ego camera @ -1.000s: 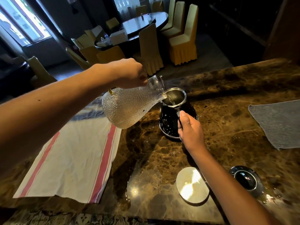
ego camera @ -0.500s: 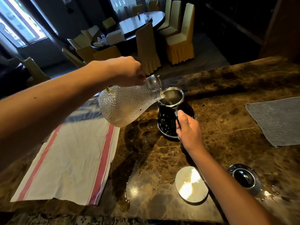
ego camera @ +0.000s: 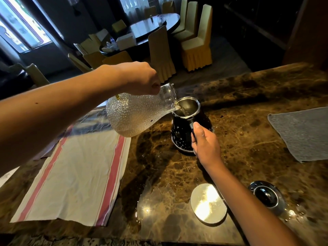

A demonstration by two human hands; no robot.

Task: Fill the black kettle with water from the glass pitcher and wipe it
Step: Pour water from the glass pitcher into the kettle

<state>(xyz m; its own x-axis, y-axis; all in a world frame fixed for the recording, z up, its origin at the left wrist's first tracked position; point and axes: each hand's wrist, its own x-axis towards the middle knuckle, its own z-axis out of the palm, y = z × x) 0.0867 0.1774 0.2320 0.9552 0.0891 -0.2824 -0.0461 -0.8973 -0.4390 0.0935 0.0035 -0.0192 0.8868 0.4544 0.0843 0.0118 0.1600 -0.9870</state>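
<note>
Now left grip (ego camera: 142,79) tips pitcher (ego camera: 138,116); right grip (ego camera: 205,144) holds kettle (ego camera: 182,137).

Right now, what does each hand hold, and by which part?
Left hand grips the glass pitcher near its neck; right hand grips the black kettle by its handle.

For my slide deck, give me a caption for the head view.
Left hand tips pitcher into kettle; right hand holds its handle.
</note>
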